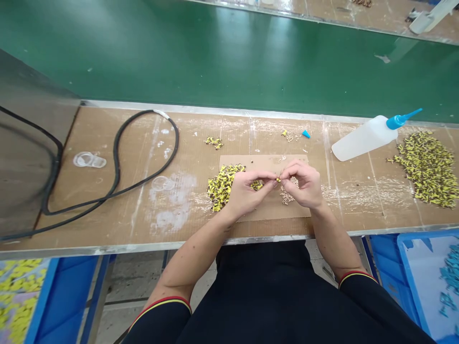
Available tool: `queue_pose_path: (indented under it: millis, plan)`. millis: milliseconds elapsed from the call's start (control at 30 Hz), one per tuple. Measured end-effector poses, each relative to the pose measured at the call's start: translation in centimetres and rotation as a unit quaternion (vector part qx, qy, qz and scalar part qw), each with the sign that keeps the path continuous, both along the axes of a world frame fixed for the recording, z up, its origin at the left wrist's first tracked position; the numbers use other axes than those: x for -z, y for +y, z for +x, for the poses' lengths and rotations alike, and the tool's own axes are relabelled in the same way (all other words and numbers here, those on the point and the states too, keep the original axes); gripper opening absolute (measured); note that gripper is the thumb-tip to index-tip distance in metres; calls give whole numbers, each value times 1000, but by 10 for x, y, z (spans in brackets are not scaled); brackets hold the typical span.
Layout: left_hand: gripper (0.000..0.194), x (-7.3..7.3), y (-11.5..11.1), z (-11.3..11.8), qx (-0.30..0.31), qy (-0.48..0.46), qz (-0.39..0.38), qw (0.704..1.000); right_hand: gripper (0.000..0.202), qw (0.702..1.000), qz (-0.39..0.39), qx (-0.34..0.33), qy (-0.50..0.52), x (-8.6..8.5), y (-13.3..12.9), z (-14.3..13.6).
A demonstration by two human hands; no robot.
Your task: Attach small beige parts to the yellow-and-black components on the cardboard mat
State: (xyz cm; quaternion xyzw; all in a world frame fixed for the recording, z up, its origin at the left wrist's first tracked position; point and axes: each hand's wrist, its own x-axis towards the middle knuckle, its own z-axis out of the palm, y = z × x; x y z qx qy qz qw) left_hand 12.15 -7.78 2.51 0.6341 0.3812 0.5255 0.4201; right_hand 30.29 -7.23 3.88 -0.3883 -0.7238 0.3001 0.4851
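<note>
Left hand point(247, 192) and right hand point(304, 185) pinch one yellow piece point(278, 180) (tiny, from here); a light, steady grip suits best.

Place: a factory workshop, by the look of it a small-parts assembly line
Bench point(118, 234): long, cardboard-covered, spotted with whitish residue
Green strip point(233, 62): smooth as a conveyor belt, running between us and a second worktop point(322, 14)
Heaps point(426, 169): many identical yellow-and-dark pieces
Squeeze bottle point(366, 138): blue-nozzled, within reach
Blue crates point(64, 296): below bench height, yellow pieces left, teal right
</note>
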Motion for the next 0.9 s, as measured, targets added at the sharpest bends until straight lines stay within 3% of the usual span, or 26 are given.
queue_pose_path:
  millis: [133,267,433,533,700,900]
  plan:
    - [5,0,0,-1,-4,22,18,1000,9,1000,0,2,-9,-1,0,-1]
    - [10,3,0,-1,-27,63,111,991,10,1000,-4,4,-14,-1,0,-1]
    - [18,9,1,2,-97,147,313,933,13,999,-43,3,0,2,0,-3]
    - [20,10,0,5,-121,161,360,911,12,998,-59,1,15,4,-1,-6]
    - [17,9,-5,8,-137,138,285,938,12,998,-58,10,22,6,-3,-9]
    - [7,5,-8,9,-75,25,86,993,5,993,-103,-29,58,4,-4,-10]
